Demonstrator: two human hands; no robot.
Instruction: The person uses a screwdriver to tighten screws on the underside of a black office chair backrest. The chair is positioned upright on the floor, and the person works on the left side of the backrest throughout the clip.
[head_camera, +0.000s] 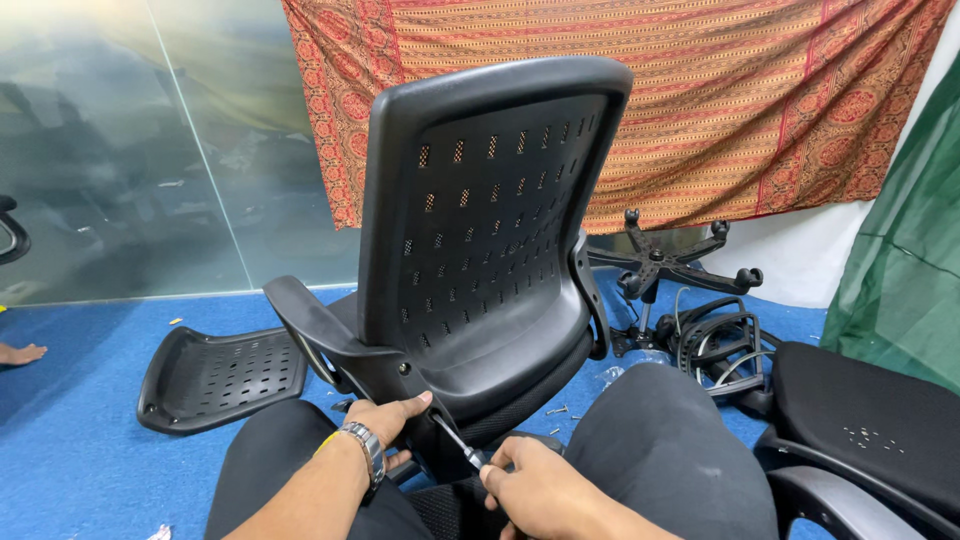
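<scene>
A black plastic office chair back (490, 215) with rows of small slots stands upright between my knees, joined to a black armrest bracket (325, 340). My left hand (385, 420), with a metal watch on the wrist, grips the lower edge of the bracket. My right hand (525, 480) holds a screwdriver (458, 443) whose shaft points up and left into the joint at the chair back's base. The screwdriver tip is hidden against the black plastic.
A perforated black seat pan (215, 378) lies on the blue carpet at left. A star-shaped wheeled chair base (665, 260) and armrests (715, 340) lie behind at right. A cushioned seat (865, 420) sits at right. Loose screws (557, 410) lie on the carpet. Another person's foot (20, 352) shows at far left.
</scene>
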